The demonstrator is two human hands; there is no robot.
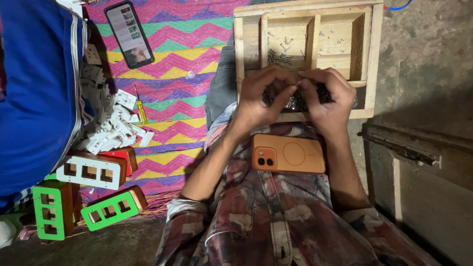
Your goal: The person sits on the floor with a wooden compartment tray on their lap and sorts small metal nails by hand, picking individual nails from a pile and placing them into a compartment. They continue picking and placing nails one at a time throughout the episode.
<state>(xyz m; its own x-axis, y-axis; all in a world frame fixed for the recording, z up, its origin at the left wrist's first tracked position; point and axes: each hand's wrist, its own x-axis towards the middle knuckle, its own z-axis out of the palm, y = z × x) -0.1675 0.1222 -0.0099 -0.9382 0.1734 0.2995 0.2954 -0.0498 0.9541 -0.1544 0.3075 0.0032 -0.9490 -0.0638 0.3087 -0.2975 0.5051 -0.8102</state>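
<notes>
Fingers: the fingers [279,83] of both hands are curled inward and pressed tip to tip over a small dark part [295,101]; what exactly they pinch cannot be told.
Hidden: the dark part is mostly covered by the two hands; only speckled dark edges show between and beside them, and its shape is unclear.
Cut off: a person in blue [34,93] at far left is cropped by the frame edge; the tray's far edge meets the top of the frame.
Left hand: the left hand [261,96] lies palm down, wrist bent, forearm running up from the lower left.
Right hand: the right hand [330,101] mirrors it, forearm rising from the lower right, knuckles toward the tray.
Part location: held over the near edge of the wooden tray [377,59], centre of the scene, just beyond the lap.
Tray: two compartments visible, each holding loose screws [281,51]; too small to count.
Phones: two; an orange phone [288,153] face down on the lap, near the wrists, and a black phone [129,33] with lit screen on the zigzag mat [182,64], far left.
Frames: four switch frames, two green [49,209], one white [88,171] and one red, mostly hidden behind it, near left.
Plates: a heap of white plates [111,128]; number cannot be told.
Screwdriver: one, yellow-handled [141,109], beside the heap.
</notes>
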